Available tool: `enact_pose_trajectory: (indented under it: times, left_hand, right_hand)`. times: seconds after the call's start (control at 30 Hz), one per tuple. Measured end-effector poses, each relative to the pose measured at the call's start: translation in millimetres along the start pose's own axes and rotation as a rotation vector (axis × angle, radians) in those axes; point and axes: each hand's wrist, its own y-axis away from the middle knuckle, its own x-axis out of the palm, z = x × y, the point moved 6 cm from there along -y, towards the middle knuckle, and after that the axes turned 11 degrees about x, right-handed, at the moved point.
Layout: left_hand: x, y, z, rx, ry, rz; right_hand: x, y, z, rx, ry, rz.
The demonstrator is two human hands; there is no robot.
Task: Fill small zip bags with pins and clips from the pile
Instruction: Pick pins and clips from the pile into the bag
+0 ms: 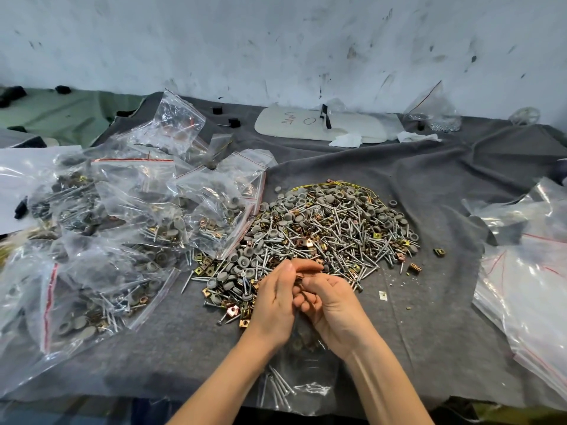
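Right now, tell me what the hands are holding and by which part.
A small metal clip, pinched between fingertips of the left hand and right hand; which part cannot be told.

Pile [331, 234]: dull grey caps [310, 207], silver pins [345, 230], clips [308, 242] in brass yellow and copper orange, and a thin yellow wire [319, 187] along its far edge, all on a plain dark grey cloth [429, 185]. Clear plastic with a thin red stripe at the mouth: zip bags [138, 191] at left, flat bags [527, 286] at right. Far wall [276, 41] white with dark scuffs; far board [352, 125] off-white with black handwriting; sheet [61, 113] at far left green.
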Motion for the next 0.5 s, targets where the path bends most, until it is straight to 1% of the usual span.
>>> enact_pose_trajectory:
  times: [0.1,0.23,0.5]
  left_hand:
    - [-0.7,0.0,-2.7,0.022,-0.017,-0.028]
    - [-1.4,-0.9,-1.9,0.014,0.035,-0.070]
    - [-5.2,-2.5,1.3,-0.026,-0.063,-0.107]
  right_hand:
    - [1.0,-0.4,-3.2,0.022,-0.035,0.014]
    - [2.1,-2.2,-4.4,0.043,-0.075,0.007]
    - [-2.2,-6.6,-8.3,0.143,-0.196,-0.051]
